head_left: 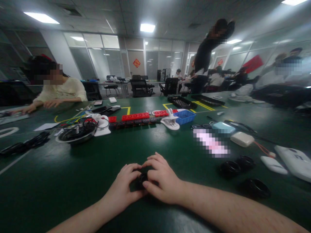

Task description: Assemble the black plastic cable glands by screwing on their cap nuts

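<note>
Both my hands meet low in the middle of the green table point(73, 181). My left hand point(123, 186) and my right hand point(161, 179) are curled round a small black round part point(141, 179), which shows only between the fingers. Most of that part is hidden. To the right lie three black rings point(230, 168), apart from my hands.
A metal bowl of black cables point(77, 132) stands at the left. Red and black blocks point(136, 117), a white clamp point(170, 121) and a blue basket point(184, 116) lie beyond. White devices point(295, 161) sit at the right. A person sits at the far left; others are behind.
</note>
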Demonstrator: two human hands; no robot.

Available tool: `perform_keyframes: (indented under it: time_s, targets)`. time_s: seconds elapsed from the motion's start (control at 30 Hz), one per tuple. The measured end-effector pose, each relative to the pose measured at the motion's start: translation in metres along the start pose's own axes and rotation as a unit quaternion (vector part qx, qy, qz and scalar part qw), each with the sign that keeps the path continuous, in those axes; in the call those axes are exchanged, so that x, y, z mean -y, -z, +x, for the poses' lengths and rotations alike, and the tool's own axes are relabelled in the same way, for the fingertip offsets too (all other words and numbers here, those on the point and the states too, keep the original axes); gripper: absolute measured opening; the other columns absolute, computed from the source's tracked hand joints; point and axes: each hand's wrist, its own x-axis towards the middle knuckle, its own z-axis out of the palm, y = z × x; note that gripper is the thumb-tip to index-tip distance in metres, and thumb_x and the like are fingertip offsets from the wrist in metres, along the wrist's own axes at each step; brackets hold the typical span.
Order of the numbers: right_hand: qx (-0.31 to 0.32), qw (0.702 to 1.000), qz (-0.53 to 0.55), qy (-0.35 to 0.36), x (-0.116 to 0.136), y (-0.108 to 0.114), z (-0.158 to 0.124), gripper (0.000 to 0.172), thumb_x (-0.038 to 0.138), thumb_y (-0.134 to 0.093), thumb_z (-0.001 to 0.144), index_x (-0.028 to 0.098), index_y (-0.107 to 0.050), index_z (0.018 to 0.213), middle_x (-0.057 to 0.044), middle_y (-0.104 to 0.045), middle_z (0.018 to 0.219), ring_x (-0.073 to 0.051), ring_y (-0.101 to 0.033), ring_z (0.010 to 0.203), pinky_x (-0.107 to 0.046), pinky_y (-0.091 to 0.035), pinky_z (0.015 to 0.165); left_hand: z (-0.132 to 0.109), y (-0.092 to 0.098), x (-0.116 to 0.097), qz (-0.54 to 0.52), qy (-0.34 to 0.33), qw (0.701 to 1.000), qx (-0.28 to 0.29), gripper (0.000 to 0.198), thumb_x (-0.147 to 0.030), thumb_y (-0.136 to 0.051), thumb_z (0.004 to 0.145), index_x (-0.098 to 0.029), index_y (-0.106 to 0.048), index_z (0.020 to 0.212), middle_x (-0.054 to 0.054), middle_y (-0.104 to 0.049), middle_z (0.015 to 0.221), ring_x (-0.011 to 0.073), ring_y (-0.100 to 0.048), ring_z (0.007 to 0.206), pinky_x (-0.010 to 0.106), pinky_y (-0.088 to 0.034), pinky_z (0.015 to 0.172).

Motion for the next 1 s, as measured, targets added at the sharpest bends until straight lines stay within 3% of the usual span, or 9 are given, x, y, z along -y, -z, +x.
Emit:
perform_keyframes:
  time_s: [0.53, 0.77, 1.0]
  targets:
    - [0.018, 0.998, -0.035, -0.044, -0.0006, 0.0013, 0.0028, 0.023, 0.036, -0.054, 0.078, 0.017, -0.053, 0.065, -0.003, -0.054, 0.099, -0.018, -0.042, 0.101, -0.042, -0.021, 0.1, -0.0006, -0.0002, 0.0009, 0.004, 0.009, 1.0, -0.003, 0.025, -0.035, -0.067, 0.066, -0.024, -0.063, 0.088, 0.005, -0.053, 0.113, 0.0269, -0.045, 0.107, 0.044, -0.039, 0.092]
    - [0.025, 0.997, -0.05, -0.052, 0.0006, 0.0018, 0.0026, 0.022, 0.04, -0.056, 0.076, 0.018, -0.054, 0.073, -0.004, -0.053, 0.101, -0.019, -0.042, 0.101, -0.044, -0.019, 0.101, -0.0009, -0.0007, 0.0011, 0.002, 0.006, 1.0, -0.007, 0.026, -0.035, -0.067, 0.065, -0.023, -0.063, 0.088, 0.005, -0.054, 0.112, 0.027, -0.046, 0.106, 0.044, -0.04, 0.091]
    - [0.049, 0.995, -0.072, -0.041, 0.0047, 0.0031, 0.0023, 0.028, 0.045, -0.054, 0.077, 0.019, -0.055, 0.088, -0.005, -0.052, 0.105, -0.02, -0.042, 0.104, -0.047, -0.014, 0.102, -0.0006, -0.0015, 0.0011, 0.004, 0.002, 1.0, 0.006, 0.023, -0.033, -0.065, 0.067, -0.023, -0.063, 0.088, 0.006, -0.052, 0.113, 0.0268, -0.044, 0.108, 0.049, -0.032, 0.097]
